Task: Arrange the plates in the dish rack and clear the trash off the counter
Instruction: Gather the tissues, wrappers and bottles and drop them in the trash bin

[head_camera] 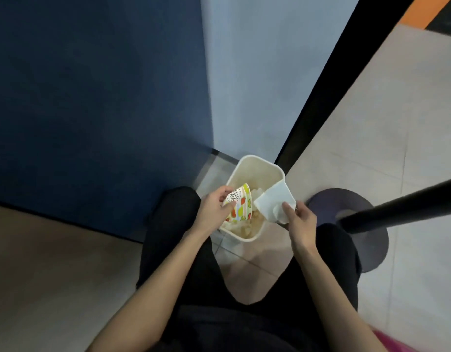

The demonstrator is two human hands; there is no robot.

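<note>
Tiled floor [397, 123] in a corner where a blue wall [92, 97] meets a paler one. Bin [256, 158] stands on the floor, directly ahead of the person's legs, with pale crumpled trash inside.

Left hand [214, 208]: fingers curled round the cup [241, 207], which is held on its side over the bin's left half. Long axis runs roughly away from the person; which end is the mouth, cannot tell.

Right hand [300, 217]: thumb and fingers pinch the near edge of the napkin [272, 201]. The sheet hangs over the bin's right rim, partly outside it.

Judgement: the cup is directly above the opening, so letting go should do. The napkin needs a small shift left first, or it may fall outside.

Dark round base [346, 199] and black pole [397, 207] to the right.
</note>
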